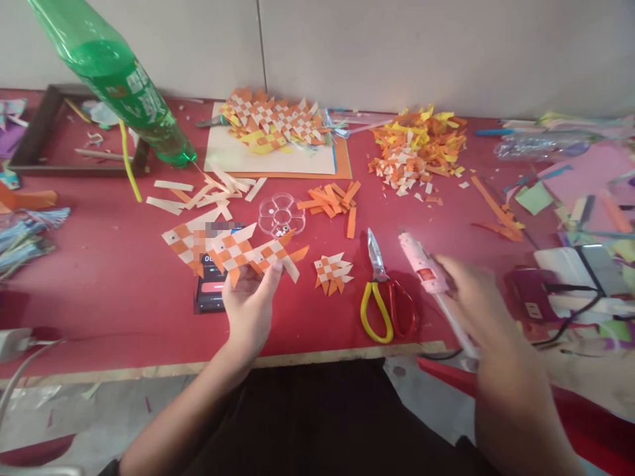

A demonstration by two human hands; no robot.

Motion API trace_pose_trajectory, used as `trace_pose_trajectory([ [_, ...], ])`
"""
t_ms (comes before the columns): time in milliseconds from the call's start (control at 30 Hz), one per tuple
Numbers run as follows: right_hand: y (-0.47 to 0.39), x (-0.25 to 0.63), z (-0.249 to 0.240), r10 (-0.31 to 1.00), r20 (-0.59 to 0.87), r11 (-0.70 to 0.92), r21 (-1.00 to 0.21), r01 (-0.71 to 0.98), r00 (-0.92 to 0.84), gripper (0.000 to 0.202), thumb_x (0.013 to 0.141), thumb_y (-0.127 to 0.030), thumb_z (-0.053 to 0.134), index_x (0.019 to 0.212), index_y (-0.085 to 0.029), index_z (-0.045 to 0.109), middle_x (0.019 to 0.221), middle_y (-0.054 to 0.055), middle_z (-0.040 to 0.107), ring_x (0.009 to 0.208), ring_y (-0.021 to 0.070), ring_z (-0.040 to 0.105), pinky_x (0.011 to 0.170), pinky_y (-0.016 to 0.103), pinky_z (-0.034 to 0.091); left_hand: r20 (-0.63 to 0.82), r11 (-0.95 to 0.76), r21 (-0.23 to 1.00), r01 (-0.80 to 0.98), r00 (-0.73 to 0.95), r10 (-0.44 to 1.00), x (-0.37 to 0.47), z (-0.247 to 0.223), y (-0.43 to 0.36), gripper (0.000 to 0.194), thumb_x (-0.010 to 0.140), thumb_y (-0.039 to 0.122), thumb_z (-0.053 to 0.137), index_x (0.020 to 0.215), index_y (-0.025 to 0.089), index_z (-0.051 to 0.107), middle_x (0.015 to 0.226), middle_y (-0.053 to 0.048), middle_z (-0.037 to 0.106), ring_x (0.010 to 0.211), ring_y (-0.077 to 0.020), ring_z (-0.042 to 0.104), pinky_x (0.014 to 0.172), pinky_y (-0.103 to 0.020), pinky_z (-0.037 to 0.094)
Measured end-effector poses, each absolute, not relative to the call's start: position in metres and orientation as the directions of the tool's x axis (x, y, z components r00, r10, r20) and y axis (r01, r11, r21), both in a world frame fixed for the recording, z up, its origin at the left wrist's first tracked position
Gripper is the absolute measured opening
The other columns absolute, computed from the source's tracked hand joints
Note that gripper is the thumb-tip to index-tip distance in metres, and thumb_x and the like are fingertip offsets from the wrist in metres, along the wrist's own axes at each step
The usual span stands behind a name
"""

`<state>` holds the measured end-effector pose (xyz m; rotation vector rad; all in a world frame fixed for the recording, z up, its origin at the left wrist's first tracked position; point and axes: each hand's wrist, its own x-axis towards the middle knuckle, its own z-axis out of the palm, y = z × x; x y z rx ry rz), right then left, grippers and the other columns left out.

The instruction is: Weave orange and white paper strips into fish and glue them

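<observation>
fish [231,256], three of them, run in an overlapping row, woven in orange and cream checks, with pointed strip ends for fins and small dark eyes. they are above the near part of the table, partly in front of a phone [212,301], and the left hand [251,301] pinches the rightmost between thumb and fingers. the right hand [470,287], blurred, is at a pink glue gun [421,261]; whether it grips it i cannot tell. the table [307,324] is red, with a worn pale front edge, against a light wall [397,53] with one dark seam. counted on it: one single fish [330,272], one pair of scissors [380,277] with yellow and red handles, one clear flower-shaped dish [282,215], one green bottle [126,86], one dark-framed tray [74,169]. many more woven fish [278,119] pile on paper sheets [278,164], too overlapped to count, near a heap of orange and yellow scraps [421,145].
</observation>
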<state>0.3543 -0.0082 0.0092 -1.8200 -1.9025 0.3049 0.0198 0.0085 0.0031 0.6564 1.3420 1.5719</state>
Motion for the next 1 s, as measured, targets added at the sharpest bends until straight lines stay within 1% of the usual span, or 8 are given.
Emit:
trace_pose_trajectory([
  [67,0.001,0.379,-0.002,0.982,0.19,0.085,-0.37,0.925,-0.014,0.026,0.078,-0.027,0.075,0.103,-0.025,0.068,0.091,0.012,0.07,0.085,0.027,0.064,0.077,0.045,0.045,-0.173,0.041,0.951,-0.307,-0.415,0.893,0.021,0.002,0.009,0.016,0.074,0.026,0.079,0.087,0.02,0.071,0.084,-0.002,0.075,0.078,-0.0164,0.071,0.077,-0.031,0.059],
  [233,0.022,0.407,-0.027,0.979,0.204,0.062,-0.202,0.977,-0.02,0.024,0.099,-0.035,0.048,0.115,-0.024,0.061,0.125,0.007,0.06,0.104,0.0165,0.061,0.089,0.036,0.053,-0.183,0.058,0.948,-0.314,-0.386,0.904,0.024,0.001,0.009,0.017,0.072,0.028,0.079,0.084,0.02,0.07,0.08,-0.001,0.073,0.075,-0.0166,0.07,0.075,-0.031,0.059],
  [400,0.024,0.366,-0.018,0.928,0.369,0.013,-0.166,0.986,0.05,0.032,0.091,-0.028,0.056,0.12,-0.015,0.06,0.125,0.021,0.052,0.12,0.0347,0.049,0.099,0.057,0.039,-0.208,0.08,0.943,-0.322,-0.384,0.9,0.021,0.001,0.008,0.019,0.073,0.028,0.079,0.088,0.02,0.07,0.086,-0.002,0.074,0.081,-0.0167,0.07,0.079,-0.031,0.057],
  [500,0.021,0.307,-0.004,0.926,0.377,0.12,-0.217,0.969,-0.031,0.032,0.088,-0.021,0.057,0.12,-0.019,0.059,0.119,0.016,0.051,0.115,0.0333,0.05,0.099,0.056,0.039,-0.237,0.106,0.936,-0.334,-0.38,0.894,0.022,-0.001,0.008,0.021,0.073,0.027,0.079,0.09,0.018,0.07,0.09,-0.003,0.073,0.085,-0.0169,0.07,0.083,-0.03,0.056],
  [567,0.021,0.268,0.001,0.943,0.291,0.265,-0.353,0.897,-0.164,0.026,0.089,-0.023,0.058,0.115,-0.023,0.062,0.109,0.012,0.056,0.107,0.0296,0.054,0.095,0.052,0.043,-0.257,0.126,0.929,-0.347,-0.364,0.895,0.023,-0.002,0.008,0.023,0.073,0.027,0.079,0.091,0.018,0.069,0.092,-0.004,0.073,0.087,-0.0175,0.07,0.084,-0.031,0.055],
  [667,0.025,0.228,-0.002,0.937,0.228,0.336,-0.388,0.858,-0.264,0.026,0.086,-0.028,0.065,0.112,-0.024,0.065,0.116,0.011,0.058,0.109,0.0304,0.052,0.095,0.052,0.044,-0.276,0.148,0.92,-0.363,-0.333,0.901,0.024,-0.003,0.009,0.024,0.074,0.028,0.079,0.094,0.019,0.069,0.095,-0.004,0.072,0.089,-0.0179,0.069,0.085,-0.032,0.055],
  [867,0.029,0.218,-0.01,0.941,0.164,0.339,-0.482,0.808,-0.296,0.016,0.085,-0.02,0.066,0.101,-0.022,0.068,0.117,0.011,0.062,0.112,0.0315,0.053,0.096,0.054,0.042,-0.286,0.149,0.913,-0.38,-0.336,0.898,0.018,-0.003,0.009,0.022,0.077,0.028,0.077,0.095,0.02,0.069,0.097,-0.003,0.07,0.093,-0.0174,0.067,0.091,-0.034,0.052],
  [1000,0.031,0.222,-0.007,0.96,0.103,0.269,-0.588,0.763,-0.259,0.011,0.082,-0.023,0.07,0.092,-0.021,0.064,0.095,0.007,0.069,0.1,0.0284,0.063,0.092,0.05,0.048,-0.303,0.161,0.905,-0.395,-0.33,0.894,0.017,-0.003,0.007,0.023,0.077,0.029,0.077,0.096,0.02,0.069,0.097,-0.003,0.07,0.094,-0.018,0.066,0.093,-0.035,0.051],
])
